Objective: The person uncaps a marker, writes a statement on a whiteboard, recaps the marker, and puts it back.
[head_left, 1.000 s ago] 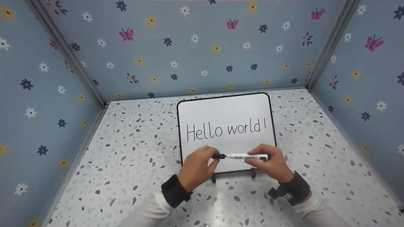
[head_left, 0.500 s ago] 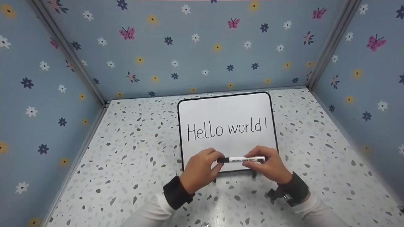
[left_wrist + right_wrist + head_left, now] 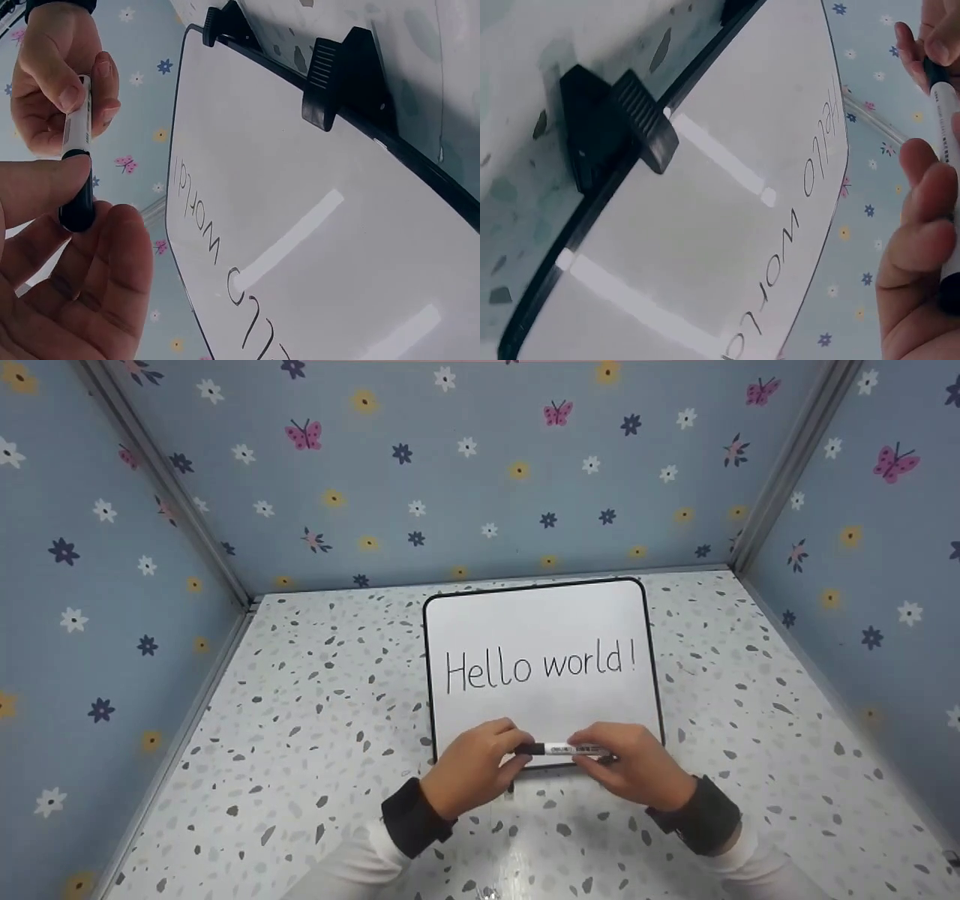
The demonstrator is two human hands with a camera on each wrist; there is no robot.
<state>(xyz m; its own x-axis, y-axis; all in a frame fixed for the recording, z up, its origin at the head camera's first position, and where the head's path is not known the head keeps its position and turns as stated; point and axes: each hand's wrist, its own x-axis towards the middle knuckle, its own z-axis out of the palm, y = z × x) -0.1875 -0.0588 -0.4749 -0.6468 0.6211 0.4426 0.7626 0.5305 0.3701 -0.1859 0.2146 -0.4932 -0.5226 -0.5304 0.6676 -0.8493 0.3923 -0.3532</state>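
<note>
A white marker with a black cap (image 3: 559, 748) lies level between both hands, over the lower part of a whiteboard (image 3: 547, 622). My left hand (image 3: 478, 765) pinches the cap end between thumb and fingers; the left wrist view shows the black cap (image 3: 77, 199) fully on the barrel. My right hand (image 3: 636, 765) grips the white barrel, its fingers covering the far end in the head view. In the right wrist view the barrel (image 3: 946, 124) runs past the fingertips towards the other hand. The board has a black frame and reads "Hello world!" in black handwriting.
Black clip feet (image 3: 337, 79) hold the board's lower edge on a speckled table (image 3: 322, 720). Blue panels (image 3: 450, 472) with flowers and butterflies stand behind and on both sides, joined by grey metal posts (image 3: 787, 472).
The marker's tip, showing a second ago, is now covered by the cap. The right hand has slid along the barrel towards the cap, and the marker has come slightly lower.
</note>
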